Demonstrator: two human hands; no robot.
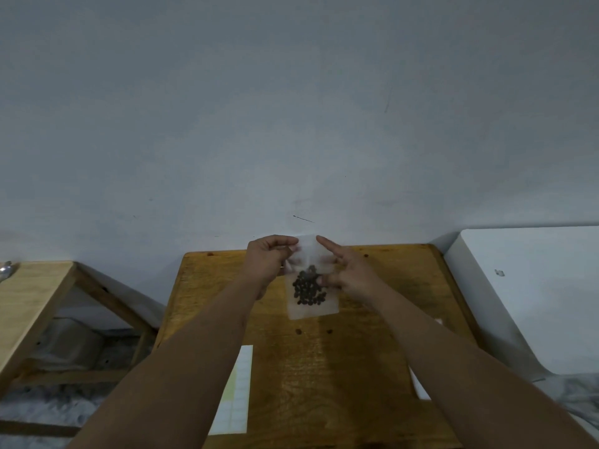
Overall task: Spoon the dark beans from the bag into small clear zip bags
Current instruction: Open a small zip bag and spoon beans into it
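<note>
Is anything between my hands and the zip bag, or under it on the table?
Nothing visible. The left hand and right hand hold the bag directly; the white sheet lies on the table nearer you, leftward.

Held upright above wooden table: small clear zip bag, dark beans settled low inside. Pinched at top left by left hand, at right edge by right hand, index finger extended. On table: white label sheet.
</note>
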